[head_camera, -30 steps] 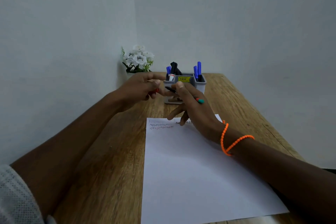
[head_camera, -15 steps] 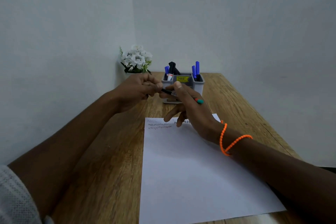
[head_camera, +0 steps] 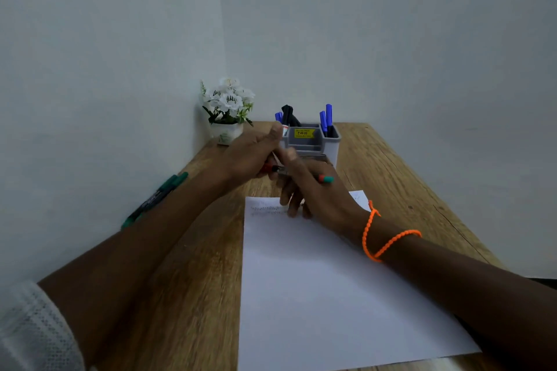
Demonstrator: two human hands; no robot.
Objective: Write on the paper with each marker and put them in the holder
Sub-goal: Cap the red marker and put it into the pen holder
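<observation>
Head view: both hands meet above the far end of the white paper point(head_camera: 331, 295) on the wooden tabletop point(head_camera: 187, 295). The right hand point(head_camera: 319, 190) pinches a marker point(head_camera: 324, 179) with a red-and-teal end; its lower fingers point(head_camera: 291, 208) hang curled over the scribbled lines. The left hand point(head_camera: 250, 156) pinches a red cap point(head_camera: 266, 168) at the marker's tip, though blur hides the exact contact. Just behind stands the grey holder point(head_camera: 313, 144) with blue and black markers upright. Green markers point(head_camera: 156, 196) lie along the left wall.

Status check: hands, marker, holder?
Left hand and right hand both on one marker, capping it, above the paper. Holder just behind, unobstructed.
</observation>
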